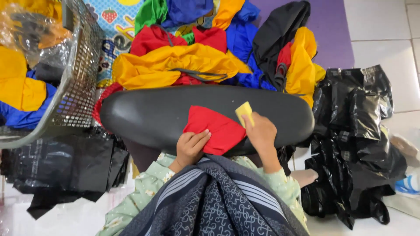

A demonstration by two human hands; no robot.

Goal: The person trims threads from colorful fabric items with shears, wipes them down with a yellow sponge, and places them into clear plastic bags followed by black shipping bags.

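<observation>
White tiled floor w/ a purple mat at the far side; a black oval padded board lies across the person's lap, long axis running left-right. Nearest the camera: dark patterned scarf and pale green floral sleeves. On the near edge of the board sits a folded red fabric piece, fan-shaped, narrow corner pointing to the far side, wide edge toward the person, slightly tilted. Left hand rests flat on its near-left corner, fingers together pressing the cloth. Right hand is pinched shut on a small yellow rectangular tag held at the fabric's right edge, tag upright on the board. Crumpled black plastic bags right and left. Left, a grey perforated basket holding yellow and blue cloth, clear plastic wrap on top. Beyond the board, a heap of yellow, red, blue, green, black garments.
</observation>
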